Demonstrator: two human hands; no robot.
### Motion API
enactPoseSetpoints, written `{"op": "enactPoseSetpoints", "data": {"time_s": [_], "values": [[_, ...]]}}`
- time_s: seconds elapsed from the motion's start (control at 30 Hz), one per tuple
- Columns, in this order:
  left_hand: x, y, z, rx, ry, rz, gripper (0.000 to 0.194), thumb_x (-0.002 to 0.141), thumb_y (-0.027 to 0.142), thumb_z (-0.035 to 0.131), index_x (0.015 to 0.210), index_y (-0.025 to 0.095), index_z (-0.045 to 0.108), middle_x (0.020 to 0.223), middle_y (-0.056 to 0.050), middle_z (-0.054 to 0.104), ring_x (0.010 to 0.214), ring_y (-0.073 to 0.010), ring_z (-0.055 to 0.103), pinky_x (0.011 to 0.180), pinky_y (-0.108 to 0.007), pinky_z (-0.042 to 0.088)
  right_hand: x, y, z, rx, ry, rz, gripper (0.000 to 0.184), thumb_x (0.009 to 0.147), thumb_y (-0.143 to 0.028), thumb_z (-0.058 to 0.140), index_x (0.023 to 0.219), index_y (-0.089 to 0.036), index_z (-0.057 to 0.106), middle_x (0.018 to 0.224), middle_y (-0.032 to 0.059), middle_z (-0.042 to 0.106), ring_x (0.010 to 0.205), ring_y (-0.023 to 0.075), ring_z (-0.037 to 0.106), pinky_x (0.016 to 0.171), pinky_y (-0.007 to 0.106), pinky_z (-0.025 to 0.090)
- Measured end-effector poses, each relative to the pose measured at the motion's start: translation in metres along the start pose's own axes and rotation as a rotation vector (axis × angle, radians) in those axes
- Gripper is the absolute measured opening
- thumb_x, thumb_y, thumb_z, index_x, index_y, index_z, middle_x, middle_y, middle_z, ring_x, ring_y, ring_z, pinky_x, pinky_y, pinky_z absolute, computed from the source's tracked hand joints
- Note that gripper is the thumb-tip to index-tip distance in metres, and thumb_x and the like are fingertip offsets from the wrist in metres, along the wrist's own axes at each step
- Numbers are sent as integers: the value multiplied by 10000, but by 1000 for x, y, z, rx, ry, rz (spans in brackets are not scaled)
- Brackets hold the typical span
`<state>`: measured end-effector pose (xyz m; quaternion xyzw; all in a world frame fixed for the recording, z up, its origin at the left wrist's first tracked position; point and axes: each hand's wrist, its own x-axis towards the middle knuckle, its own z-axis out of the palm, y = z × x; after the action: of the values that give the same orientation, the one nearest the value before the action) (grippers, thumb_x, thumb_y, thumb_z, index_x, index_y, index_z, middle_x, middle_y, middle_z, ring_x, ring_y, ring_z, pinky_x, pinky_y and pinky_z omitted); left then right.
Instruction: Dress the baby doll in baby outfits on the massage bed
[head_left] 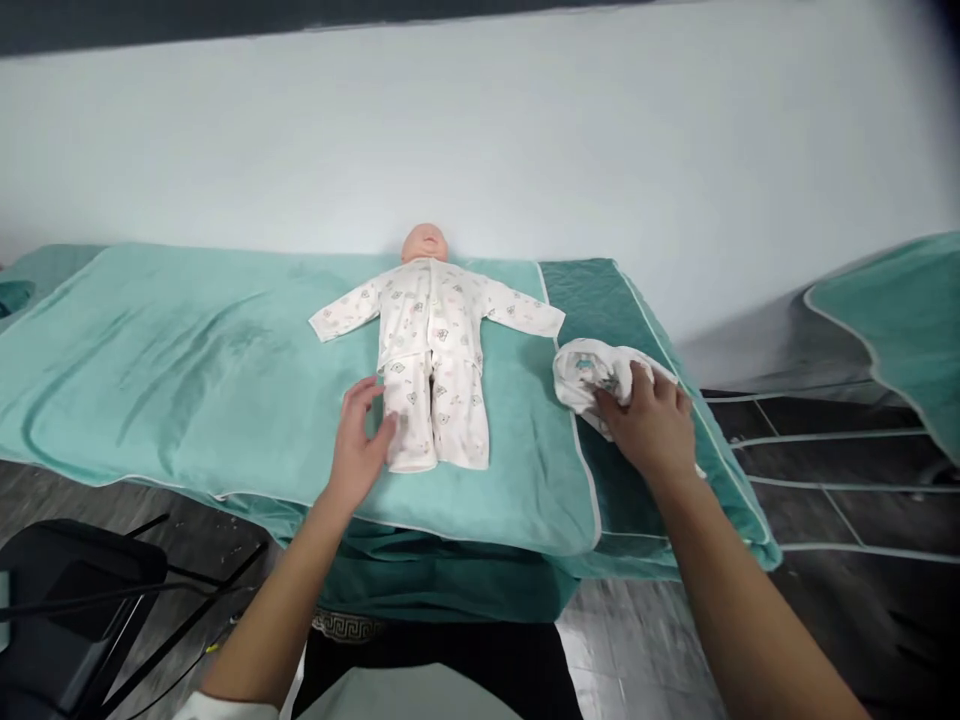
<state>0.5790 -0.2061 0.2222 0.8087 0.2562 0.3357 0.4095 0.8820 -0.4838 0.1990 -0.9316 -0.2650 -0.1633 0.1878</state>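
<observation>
A baby doll [431,345] in a white printed sleepsuit lies on its back on a light green towel [187,380], arms spread, head toward the wall. My left hand [360,445] rests open beside the doll's left trouser leg, fingers touching the cloth. My right hand [651,420] is closed on a bunched white printed garment [589,375] lying on the darker green mat to the doll's right.
The towel covers a low bed with a dark green quilted mat [600,300] at its right end, against a pale wall. A black stand [75,590] sits on the floor at the lower left. Another green cover [900,310] shows at the right edge.
</observation>
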Motion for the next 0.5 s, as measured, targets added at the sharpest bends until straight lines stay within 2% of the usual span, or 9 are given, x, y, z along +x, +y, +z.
{"op": "enactPoseSetpoints", "data": {"time_s": [0.1, 0.2, 0.3, 0.37, 0.43, 0.5], "values": [[-12, 6, 23, 201, -107, 102, 582, 902, 301, 711, 1447, 254, 514, 1677, -165, 299, 1567, -345, 334, 1228, -577, 397, -10, -20, 2, -21, 40, 50, 717, 964, -474, 610, 1588, -180, 415, 1619, 272, 366, 1509, 504, 311, 1142, 706, 337], [-30, 7, 34, 393, -199, 237, 603, 907, 137, 627, 1481, 279, 506, 1730, -139, 205, 1627, -386, 160, 1241, -640, 352, -15, -55, -6, 7, 114, -42, 669, 977, -392, 586, 1592, -217, 388, 1676, 235, 281, 1573, 449, 212, 1209, 717, 212], [-38, 3, 28, 493, -238, 298, 619, 878, 29, 543, 1449, 269, 528, 1731, -124, 233, 1629, -385, 154, 1209, -644, 402, -17, -84, -7, 58, 148, -147, 564, 990, -353, 547, 1529, -221, 447, 1659, 197, 336, 1564, 405, 270, 1217, 725, 198], [-39, 1, 20, 530, -262, 307, 607, 854, 3, 523, 1409, 250, 547, 1725, -124, 263, 1623, -386, 178, 1191, -637, 432, -16, -90, -3, 79, 153, -170, 512, 995, -351, 532, 1491, -231, 483, 1644, 177, 373, 1553, 386, 303, 1226, 715, 186], [-39, 2, 14, 551, -305, 306, 602, 831, -8, 518, 1376, 245, 560, 1725, -116, 273, 1622, -389, 184, 1186, -632, 443, -12, -83, 2, 75, 159, -98, 530, 988, -382, 544, 1495, -237, 486, 1644, 183, 375, 1542, 396, 314, 1229, 711, 164], [-41, 3, 13, 532, -320, 310, 567, 842, 18, 537, 1356, 256, 565, 1720, -109, 286, 1619, -389, 195, 1195, -630, 438, -9, -65, 5, 51, 128, 23, 588, 971, -434, 569, 1513, -223, 484, 1604, 209, 429, 1481, 422, 393, 1200, 700, 231]]}}
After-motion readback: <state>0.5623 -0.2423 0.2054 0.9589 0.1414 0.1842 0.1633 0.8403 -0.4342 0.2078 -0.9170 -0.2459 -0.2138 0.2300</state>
